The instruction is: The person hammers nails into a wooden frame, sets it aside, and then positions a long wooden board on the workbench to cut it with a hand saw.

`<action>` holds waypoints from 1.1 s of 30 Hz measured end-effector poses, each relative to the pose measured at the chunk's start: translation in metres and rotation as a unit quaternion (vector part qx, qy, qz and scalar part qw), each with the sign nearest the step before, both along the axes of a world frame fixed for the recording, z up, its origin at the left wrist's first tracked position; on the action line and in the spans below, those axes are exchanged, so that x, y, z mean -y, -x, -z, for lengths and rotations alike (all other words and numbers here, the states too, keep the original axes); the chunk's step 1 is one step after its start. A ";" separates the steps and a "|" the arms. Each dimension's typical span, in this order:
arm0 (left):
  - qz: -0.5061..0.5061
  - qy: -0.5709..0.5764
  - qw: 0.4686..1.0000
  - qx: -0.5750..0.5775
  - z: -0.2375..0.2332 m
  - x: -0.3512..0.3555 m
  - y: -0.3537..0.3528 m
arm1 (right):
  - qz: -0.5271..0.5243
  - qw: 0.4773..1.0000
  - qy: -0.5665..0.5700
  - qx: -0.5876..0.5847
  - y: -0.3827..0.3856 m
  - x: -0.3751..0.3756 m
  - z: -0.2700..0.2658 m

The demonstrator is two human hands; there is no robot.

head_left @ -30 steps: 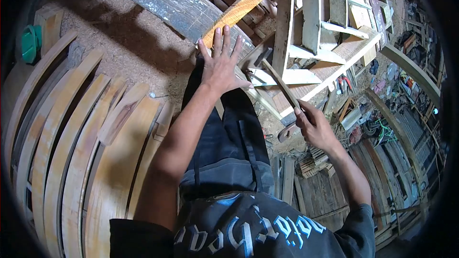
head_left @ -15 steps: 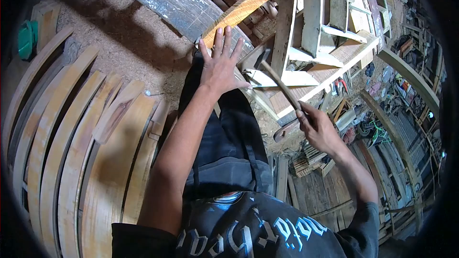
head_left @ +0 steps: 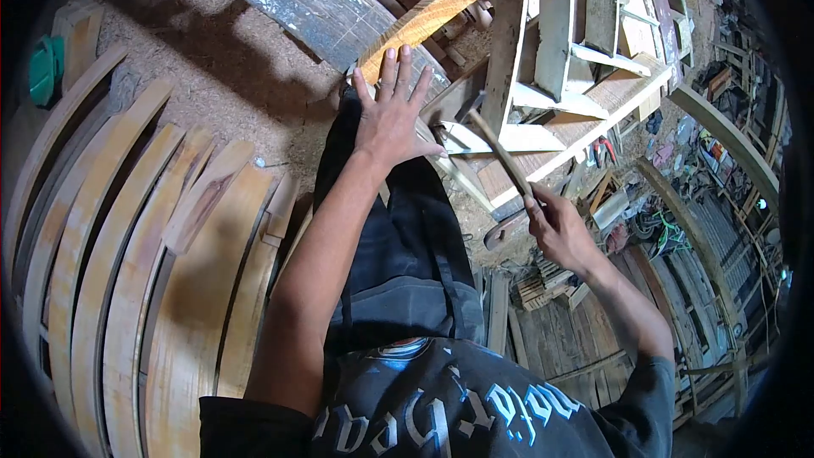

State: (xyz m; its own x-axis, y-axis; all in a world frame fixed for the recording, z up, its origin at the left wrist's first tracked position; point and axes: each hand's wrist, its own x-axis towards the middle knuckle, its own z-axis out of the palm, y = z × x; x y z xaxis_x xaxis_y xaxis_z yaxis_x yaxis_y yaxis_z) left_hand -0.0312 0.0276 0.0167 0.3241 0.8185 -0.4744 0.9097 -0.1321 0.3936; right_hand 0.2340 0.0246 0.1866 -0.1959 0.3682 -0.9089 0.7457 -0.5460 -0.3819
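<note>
My left hand (head_left: pixel 392 123) has its fingers spread, with the fingertips at the lower end of a curved yellow-orange board (head_left: pixel 424 19); whether the palm touches anything is unclear. A hammer (head_left: pixel 502 151) is in my right hand (head_left: pixel 560 229), which grips the lower part of its wooden handle. The dark hammer head points up and left, beside a wooden frame (head_left: pixel 585 131) with upright slats and pale cross pieces. The head's contact with the frame cannot be made out.
Several curved planks (head_left: pixel 119 263) stand side by side at the left, near a green object (head_left: pixel 42 70). A dark, paint-flecked board (head_left: pixel 288 0) lies at the top. Red-handled pliers (head_left: pixel 604 153), scrap wood and clutter lie on the right.
The hammer head has shifted slightly right and down. My left hand stays in nearly the same place on the board's end.
</note>
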 end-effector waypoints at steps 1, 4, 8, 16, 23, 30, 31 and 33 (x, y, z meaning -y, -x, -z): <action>-0.002 -0.002 1.000 0.001 0.002 -0.002 0.000 | 0.016 0.999 0.037 0.001 -0.001 -0.005 -0.003; 0.000 0.005 1.000 -0.001 0.002 0.000 0.000 | 0.137 0.987 0.077 0.039 0.007 -0.024 -0.015; 0.000 0.001 1.000 -0.001 0.003 0.001 0.001 | 0.060 0.986 0.143 0.062 -0.001 -0.025 -0.002; -0.002 -0.015 1.000 0.005 0.005 0.001 0.001 | -0.054 0.998 0.004 0.029 -0.006 -0.010 0.002; -0.002 0.004 1.000 0.005 0.003 0.004 0.000 | 0.053 0.992 0.087 0.072 0.005 -0.031 -0.012; -0.005 -0.008 1.000 0.007 0.004 0.005 0.000 | 0.233 0.971 -0.056 0.019 0.004 -0.027 -0.005; -0.007 -0.010 1.000 0.007 0.004 0.003 0.001 | 0.091 0.996 0.001 0.008 -0.004 -0.006 0.001; -0.005 -0.008 1.000 0.016 0.003 0.002 0.000 | -0.042 0.998 0.044 -0.021 0.001 0.004 -0.002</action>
